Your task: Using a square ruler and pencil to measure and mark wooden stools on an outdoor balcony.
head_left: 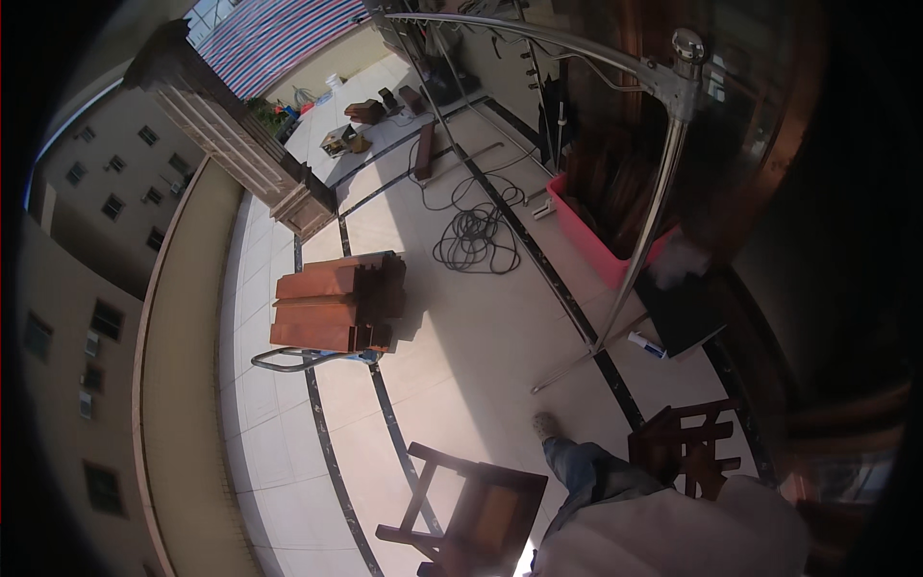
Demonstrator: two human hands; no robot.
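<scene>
At the lower right, my right hand is closed on a dark reddish-brown wooden stool, whose legs and crossbars point away to the right. Its fingers are dim and partly hidden by the wood. A second wooden stool, with a lighter brown panel, is tilted at the bottom middle, left of my legs. My left hand does not show, so whether it holds that stool cannot be told. My jeans leg and one shoe appear between the two stools.
Reddish-brown wooden pieces are stacked on a hand trolley ahead left. A coiled black cable lies on the tiles. Right of it stand a metal-pole rack and a pink tub of wood pieces. A parapet borders the left.
</scene>
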